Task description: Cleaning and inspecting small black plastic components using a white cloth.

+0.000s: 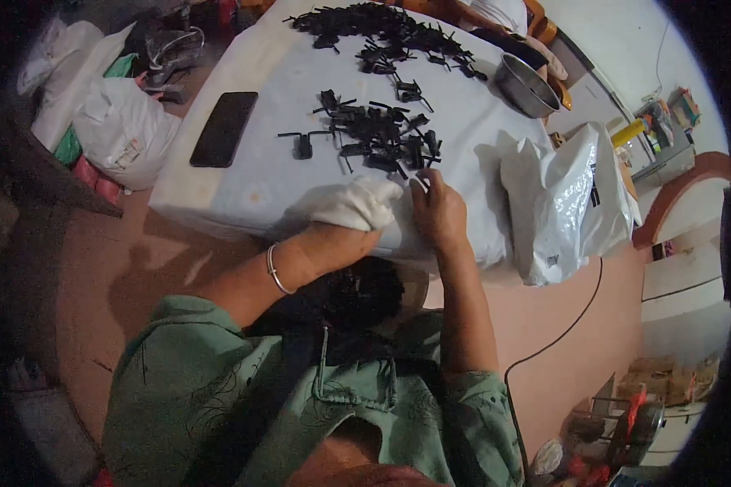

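My left hand [353, 205] is at the near edge of the table, covered by a white cloth or glove. Its fingers look curled, and anything inside them is hidden. Beside it, my right hand [441, 213] is closed in a pinch at the edge of a loose pile of black plastic parts [382, 134]. A small dark piece [422, 180] shows between its thumb and finger. The parts have blocky bodies with thin arms sticking out. One such part [304, 146] lies a little apart on the left of the pile.
A bigger heap of black parts [382, 28] spreads across the far side of the pale covered table [276, 191]. A dark phone [224, 130] lies on the left. At the right are a round metal bowl [528, 84] and a white plastic bag [556, 207]. A cable [556, 337] trails along the floor.
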Demonstrator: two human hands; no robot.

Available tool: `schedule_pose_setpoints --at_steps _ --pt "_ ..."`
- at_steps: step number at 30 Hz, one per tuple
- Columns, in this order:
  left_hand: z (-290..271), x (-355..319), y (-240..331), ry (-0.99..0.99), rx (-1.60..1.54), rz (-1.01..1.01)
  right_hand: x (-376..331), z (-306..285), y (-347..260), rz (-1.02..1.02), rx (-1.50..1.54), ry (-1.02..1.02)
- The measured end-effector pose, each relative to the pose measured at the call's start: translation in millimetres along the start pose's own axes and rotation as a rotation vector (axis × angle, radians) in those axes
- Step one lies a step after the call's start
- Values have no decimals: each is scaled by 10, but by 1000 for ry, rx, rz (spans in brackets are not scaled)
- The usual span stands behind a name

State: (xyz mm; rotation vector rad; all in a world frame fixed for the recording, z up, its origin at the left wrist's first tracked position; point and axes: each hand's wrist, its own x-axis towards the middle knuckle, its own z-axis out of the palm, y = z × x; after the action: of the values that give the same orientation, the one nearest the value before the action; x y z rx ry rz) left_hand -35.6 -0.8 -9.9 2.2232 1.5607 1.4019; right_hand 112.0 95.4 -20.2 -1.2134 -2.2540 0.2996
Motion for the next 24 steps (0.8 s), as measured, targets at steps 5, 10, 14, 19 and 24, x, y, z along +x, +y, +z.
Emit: schedule_pose_setpoints --at_steps 5,10,14,19,24 --pt "57 198 -182 -114 209 -15 65 103 18 -81 -68 -8" --pt "58 237 -247 77 181 62 -121 122 31 -239 -135 10" --pt "-18 221 -65 -221 117 -343 -343 -8 -119 -376 -63 -18" --pt "29 79 -173 -160 -283 -318 -381 -22 -262 -378 237 94" --pt "42 -133 -74 -203 -599 -369 -410 -8 -340 80 904 19"
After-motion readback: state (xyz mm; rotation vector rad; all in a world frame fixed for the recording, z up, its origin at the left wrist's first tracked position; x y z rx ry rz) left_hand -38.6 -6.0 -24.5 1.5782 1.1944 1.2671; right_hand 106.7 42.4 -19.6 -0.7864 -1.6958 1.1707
